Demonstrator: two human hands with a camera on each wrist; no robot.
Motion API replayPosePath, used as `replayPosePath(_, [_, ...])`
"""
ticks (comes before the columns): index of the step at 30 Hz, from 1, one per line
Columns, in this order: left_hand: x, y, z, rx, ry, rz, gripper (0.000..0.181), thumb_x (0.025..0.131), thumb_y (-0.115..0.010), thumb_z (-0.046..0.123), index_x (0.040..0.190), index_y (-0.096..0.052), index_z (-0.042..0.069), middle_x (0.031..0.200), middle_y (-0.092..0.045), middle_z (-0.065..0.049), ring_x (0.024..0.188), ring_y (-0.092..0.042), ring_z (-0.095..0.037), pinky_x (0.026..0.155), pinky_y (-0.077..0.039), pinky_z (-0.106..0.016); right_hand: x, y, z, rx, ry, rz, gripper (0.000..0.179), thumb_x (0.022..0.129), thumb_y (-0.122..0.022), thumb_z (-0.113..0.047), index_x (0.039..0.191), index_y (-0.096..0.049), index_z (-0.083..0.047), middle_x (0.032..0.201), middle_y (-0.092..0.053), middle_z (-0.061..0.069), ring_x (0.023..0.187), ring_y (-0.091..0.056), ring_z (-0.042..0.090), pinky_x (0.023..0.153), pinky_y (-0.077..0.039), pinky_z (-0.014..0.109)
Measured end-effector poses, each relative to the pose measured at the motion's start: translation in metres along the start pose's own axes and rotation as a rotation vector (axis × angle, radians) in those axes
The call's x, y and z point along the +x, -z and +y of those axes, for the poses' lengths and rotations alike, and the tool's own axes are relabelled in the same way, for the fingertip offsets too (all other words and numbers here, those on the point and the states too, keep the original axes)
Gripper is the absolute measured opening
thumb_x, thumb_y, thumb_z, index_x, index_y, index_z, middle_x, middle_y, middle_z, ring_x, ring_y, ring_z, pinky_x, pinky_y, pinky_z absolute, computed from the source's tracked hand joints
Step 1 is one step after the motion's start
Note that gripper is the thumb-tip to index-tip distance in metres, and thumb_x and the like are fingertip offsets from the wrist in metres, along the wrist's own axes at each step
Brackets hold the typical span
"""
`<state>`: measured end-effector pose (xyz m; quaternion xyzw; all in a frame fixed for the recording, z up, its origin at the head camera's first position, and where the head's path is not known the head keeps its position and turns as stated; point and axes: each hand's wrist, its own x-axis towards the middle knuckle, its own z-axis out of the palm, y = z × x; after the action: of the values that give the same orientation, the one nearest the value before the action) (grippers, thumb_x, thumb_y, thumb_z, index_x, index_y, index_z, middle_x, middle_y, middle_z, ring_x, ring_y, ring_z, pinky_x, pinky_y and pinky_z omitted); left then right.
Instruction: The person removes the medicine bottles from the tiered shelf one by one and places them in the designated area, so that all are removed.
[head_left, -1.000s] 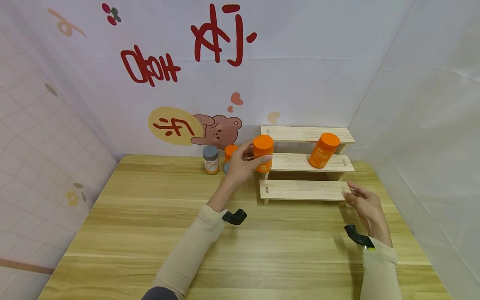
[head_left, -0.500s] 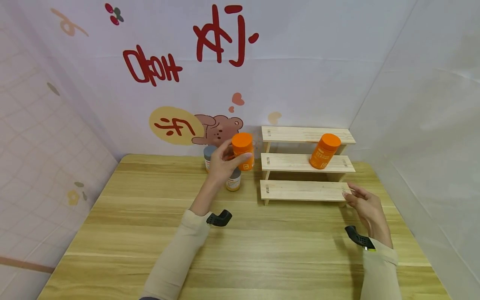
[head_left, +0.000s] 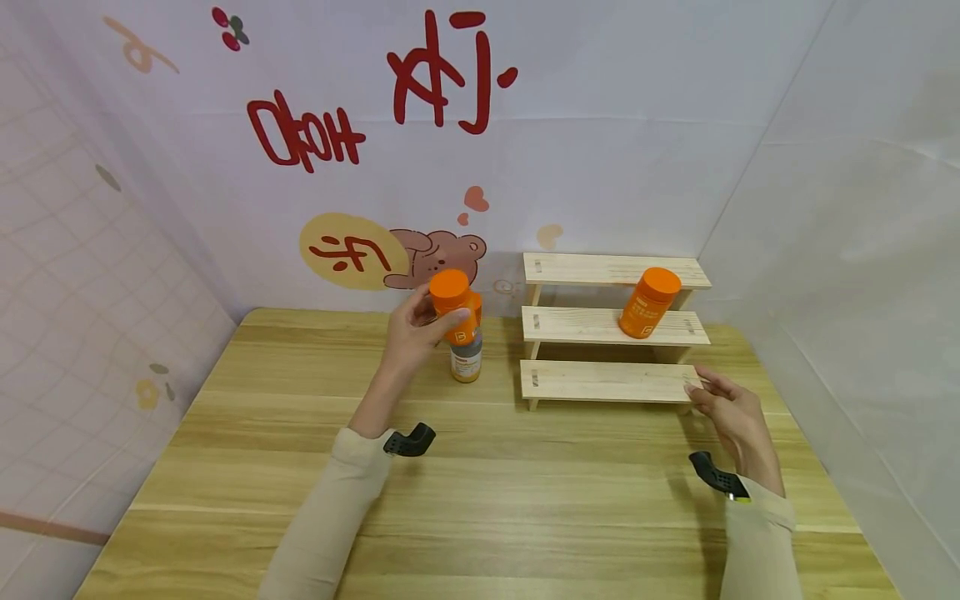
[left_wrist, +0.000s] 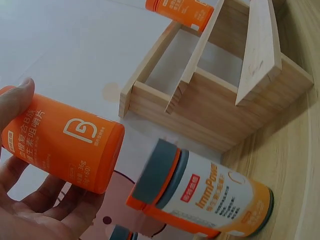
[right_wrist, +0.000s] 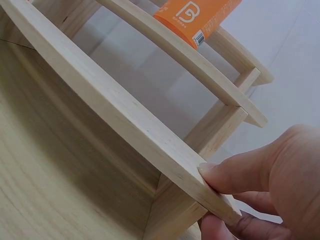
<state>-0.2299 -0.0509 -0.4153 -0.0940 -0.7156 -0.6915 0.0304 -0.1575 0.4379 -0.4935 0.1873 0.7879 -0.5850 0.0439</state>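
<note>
My left hand (head_left: 408, 337) holds an orange pill bottle (head_left: 452, 304) above the table, fingers and thumb round its sides; the left wrist view shows a white B on this bottle (left_wrist: 65, 140). Just past it stands a grey-lidded supplement bottle (head_left: 466, 364) with a white label. Behind that, another orange bottle (head_left: 476, 308) is mostly hidden. My right hand (head_left: 738, 421) pinches the right end of the lowest board of a three-step wooden rack (head_left: 607, 381), thumb (right_wrist: 235, 172) on top and fingers below. On the middle step, an orange bottle (head_left: 649, 302) stands towards the right.
The rack stands at the back right of the wooden table (head_left: 480, 500), near the printed cloth backdrop (head_left: 615, 167). A side cloth (head_left: 862, 292) hangs along the right. Part of another grey lid (left_wrist: 120, 233) shows low in the left wrist view.
My left hand has carried the orange bottle leftwards, away from the rack's left end, and now covers the leftmost grey-lidded bottle. My right hand has stayed on the lowest board.
</note>
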Motion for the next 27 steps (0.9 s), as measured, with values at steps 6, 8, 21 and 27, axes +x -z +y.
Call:
replayPosePath(6, [-0.003,0.009,-0.006,0.016,0.012,0.013,0.055,0.089,-0.082,0.039,0.139,-0.061,0.034,0.131,-0.067,-0.003,0.114,-0.064,-0.022,0.094,-0.058,-0.031,0.001,0.001,0.001,0.01,0.0,-0.005,0.077,0.098,-0.069,-0.037,0.162,-0.031,-0.013,0.163,-0.024,0.024,0.099,-0.058,-0.009,0.085,-0.055,0.016])
replayPosePath(8, [-0.003,0.011,-0.009,0.015,0.012,0.015,0.055,0.089,-0.082,0.038,0.14,-0.06,0.034,0.132,-0.067,-0.003,0.115,-0.063,-0.022,0.096,-0.057,-0.029,0.001,0.001,0.001,0.007,-0.005,-0.005,0.078,0.098,-0.069,-0.039,0.162,-0.031,-0.014,0.165,-0.023,0.025,0.1,-0.056,-0.01,0.085,-0.055,0.014])
replayPosePath(21, [-0.005,0.03,-0.024,-0.023,0.068,0.106,0.054,0.088,-0.083,0.036,0.138,-0.062,0.028,0.126,-0.067,-0.003,0.112,-0.063,-0.018,0.098,-0.054,-0.027,0.001,0.002,0.001,-0.002,0.002,0.001,0.078,0.098,-0.069,-0.04,0.162,-0.032,-0.014,0.145,-0.04,0.006,0.099,-0.059,-0.008,0.085,-0.054,0.013])
replayPosePath(27, [-0.008,0.038,-0.034,0.01,0.092,0.135,0.054,0.088,-0.083,0.034,0.137,-0.063,0.023,0.123,-0.067,-0.002,0.111,-0.062,-0.018,0.099,-0.051,-0.027,0.001,0.003,0.001,0.001,-0.014,0.003,0.078,0.098,-0.069,-0.04,0.162,-0.032,-0.016,0.139,-0.042,-0.002,0.099,-0.059,-0.008,0.086,-0.054,0.014])
